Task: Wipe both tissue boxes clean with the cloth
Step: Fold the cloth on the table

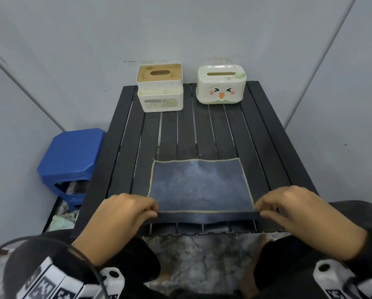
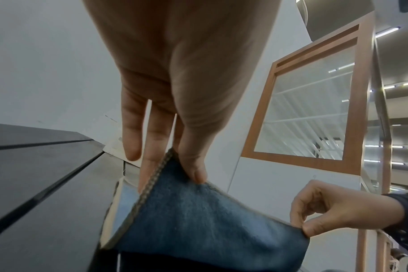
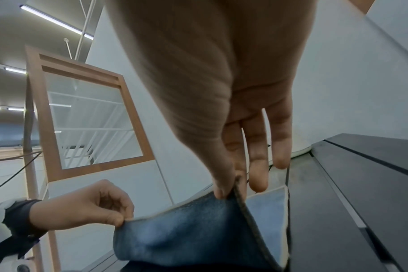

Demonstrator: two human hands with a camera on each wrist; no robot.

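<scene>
A dark blue cloth (image 1: 199, 186) with a pale stitched edge lies spread on the near half of the black slatted table (image 1: 120, 152). My left hand (image 1: 127, 210) pinches its near left corner and my right hand (image 1: 288, 206) pinches its near right corner, both lifting the near edge slightly. In the left wrist view the left hand (image 2: 189, 165) holds the cloth (image 2: 210, 220) between thumb and fingers; the right wrist view has the right hand (image 3: 228, 185) doing the same with the cloth (image 3: 186, 230). Two tissue boxes stand at the far edge: a white one with a wooden lid (image 1: 160, 87) and a cream one with a cartoon face (image 1: 221, 84).
A blue plastic stool (image 1: 70, 156) stands left of the table. Grey walls close in behind and at both sides. Bare slats lie between the cloth and the boxes. The floor under the near edge is marbled.
</scene>
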